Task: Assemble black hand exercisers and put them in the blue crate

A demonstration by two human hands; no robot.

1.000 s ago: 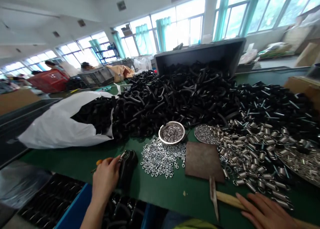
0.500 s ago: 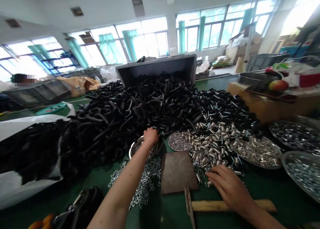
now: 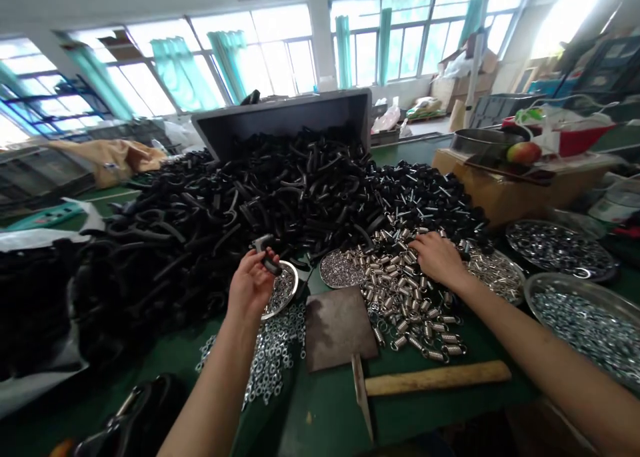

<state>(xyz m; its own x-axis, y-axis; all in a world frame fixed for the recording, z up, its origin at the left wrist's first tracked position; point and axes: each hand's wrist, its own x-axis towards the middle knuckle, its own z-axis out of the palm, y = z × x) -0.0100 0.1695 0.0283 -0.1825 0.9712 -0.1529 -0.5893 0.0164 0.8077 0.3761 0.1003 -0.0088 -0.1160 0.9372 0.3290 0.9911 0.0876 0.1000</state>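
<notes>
My left hand (image 3: 251,282) is raised in front of the heap of black curved plastic parts (image 3: 295,184). Its fingers grip one black curved plastic part (image 3: 271,264). Just behind that hand is a round metal dish (image 3: 295,286) of small metal pieces. Loose metal rings (image 3: 270,357) lie on the table below it. My right hand (image 3: 440,258) reaches in where the pile of coil springs (image 3: 410,290) meets the black-headed bolts (image 3: 425,194). Its fingers are closed together, and whatever they hold is hidden.
Between my arms lie a square metal plate (image 3: 340,327) and a hammer (image 3: 435,379). A small dish of tiny metal pieces (image 3: 343,269) sits behind the plate. Trays of metal parts (image 3: 590,330) line the right, near a cardboard box (image 3: 505,194). A grey crate (image 3: 210,134) lies tipped behind the heap.
My left hand has drawn back from the heap and turned, now showing a black curved part in it. My right hand has moved from above the hammer to the far side of the springs.
</notes>
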